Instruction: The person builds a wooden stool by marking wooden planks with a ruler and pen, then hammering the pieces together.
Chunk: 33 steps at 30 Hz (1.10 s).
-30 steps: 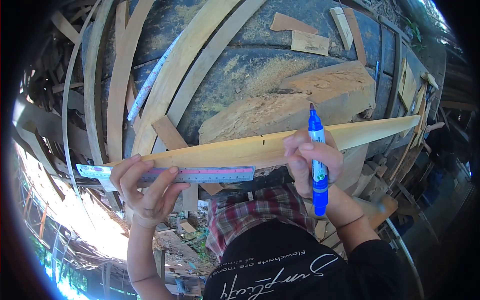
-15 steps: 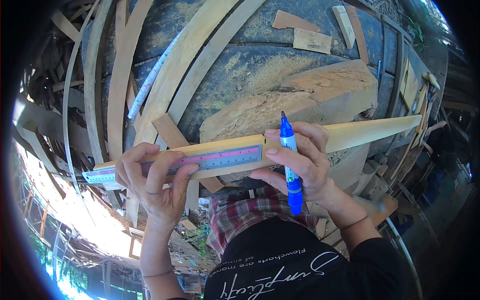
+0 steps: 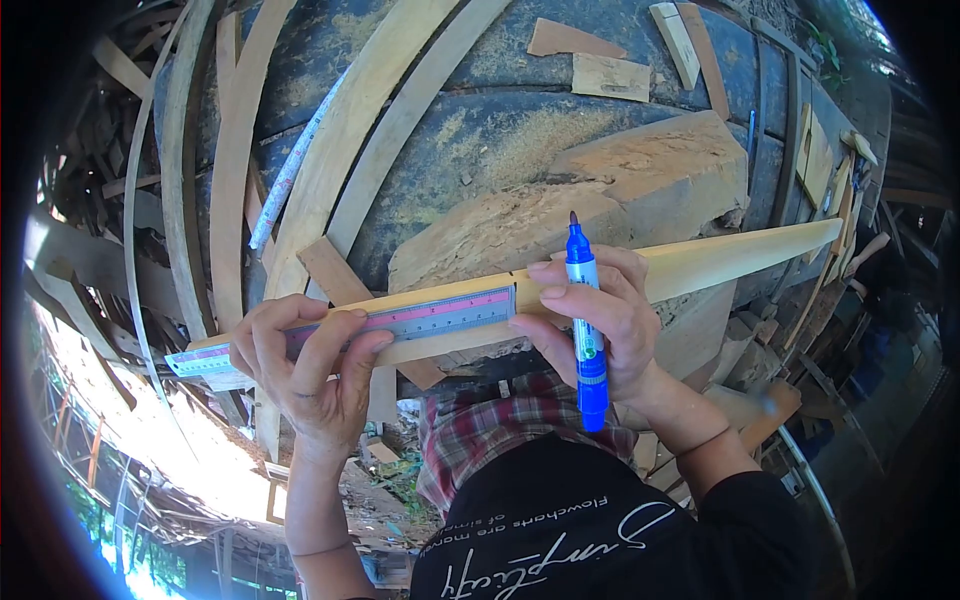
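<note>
My left hand (image 3: 312,372) pinches a flat ruler (image 3: 450,318) with a pink stripe against the side of a long pale wood strip (image 3: 735,262). The ruler lies along the strip, and its right end sits by a short dark mark on the strip's upper edge. My right hand (image 3: 612,318) holds a blue marker (image 3: 584,300), uncapped, with its dark tip pointing up and away from the wood. The right thumb tip is at the ruler's end, and the fingers rest at the strip.
A thick rough slab of wood (image 3: 570,200) lies behind the strip on a dark, sawdust-covered surface (image 3: 440,150). Long curved boards (image 3: 350,130) and a patterned rolled tube (image 3: 290,185) lie to the left. Small offcuts (image 3: 610,76) sit at the back. Another person's arm (image 3: 866,255) shows at far right.
The ruler's end has shifted slightly rightward along the strip, up to the dark mark. My right thumb has risen to the ruler's end. The whole view has moved slightly.
</note>
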Available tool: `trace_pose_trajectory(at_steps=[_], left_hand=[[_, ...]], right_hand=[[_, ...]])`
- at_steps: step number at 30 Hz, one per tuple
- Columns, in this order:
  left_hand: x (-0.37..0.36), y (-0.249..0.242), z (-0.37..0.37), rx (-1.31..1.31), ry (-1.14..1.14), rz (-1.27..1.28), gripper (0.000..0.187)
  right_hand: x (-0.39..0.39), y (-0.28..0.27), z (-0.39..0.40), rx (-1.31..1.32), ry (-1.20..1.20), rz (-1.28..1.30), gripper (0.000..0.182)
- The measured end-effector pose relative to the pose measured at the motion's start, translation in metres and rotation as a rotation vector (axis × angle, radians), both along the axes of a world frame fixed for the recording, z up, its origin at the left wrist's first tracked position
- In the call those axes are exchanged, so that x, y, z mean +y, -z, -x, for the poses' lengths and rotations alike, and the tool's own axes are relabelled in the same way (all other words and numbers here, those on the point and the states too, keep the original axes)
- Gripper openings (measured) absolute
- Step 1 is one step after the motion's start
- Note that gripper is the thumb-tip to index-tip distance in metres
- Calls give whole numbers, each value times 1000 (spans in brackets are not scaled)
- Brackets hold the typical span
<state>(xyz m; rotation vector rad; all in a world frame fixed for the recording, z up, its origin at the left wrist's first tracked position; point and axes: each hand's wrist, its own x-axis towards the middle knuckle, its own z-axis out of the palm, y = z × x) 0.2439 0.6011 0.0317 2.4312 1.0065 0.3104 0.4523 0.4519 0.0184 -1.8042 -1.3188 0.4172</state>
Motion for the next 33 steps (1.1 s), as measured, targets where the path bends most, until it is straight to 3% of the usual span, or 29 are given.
trace_pose_trajectory(at_steps=[10,15,20,33], left_hand=[[-5,1,2,-20,-19,4,28],[-21,10,15,7,32,-201,34],[-31,11,24,60,-19,-233,38],[-32,19,27,-156,-116,-201,44]], right_hand=[[0,-2,2,-69,-22,66,57],[2,-5,2,-101,-43,82,56],[4,-7,4,-126,-51,103,52],[3,-5,13,-85,-47,90,46]])
